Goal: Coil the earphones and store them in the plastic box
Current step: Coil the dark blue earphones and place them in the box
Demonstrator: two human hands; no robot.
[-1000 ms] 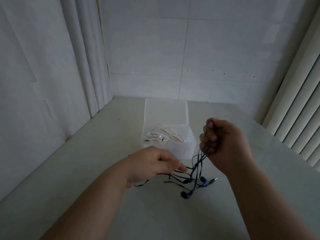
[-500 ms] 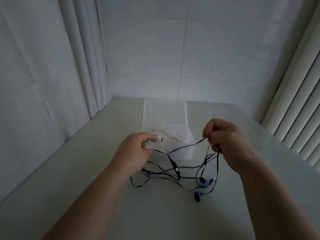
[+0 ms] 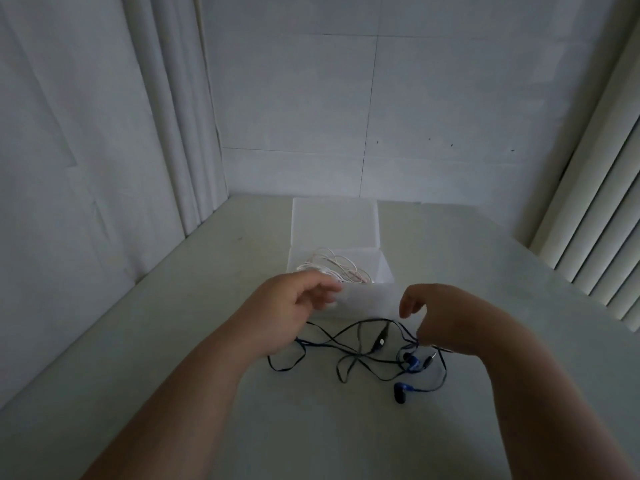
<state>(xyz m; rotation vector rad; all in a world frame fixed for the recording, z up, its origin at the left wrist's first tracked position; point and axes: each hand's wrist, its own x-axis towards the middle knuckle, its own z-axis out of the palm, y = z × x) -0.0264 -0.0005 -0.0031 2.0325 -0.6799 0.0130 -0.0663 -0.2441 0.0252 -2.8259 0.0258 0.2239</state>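
Tangled dark-blue wired earphones sprawl on the pale table, at 6 o'clock from the translucent plastic box. Left hand looks released; right hand I cannot tell (fingertips hidden). Free one end first, then wind even loops.

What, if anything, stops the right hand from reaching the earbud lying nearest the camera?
Probably nothing, so likely yes. The earbud lies uncovered on the table, close beside the right hand, with only its own loose cable around it. Whether that hand pinches the cable is unclear.
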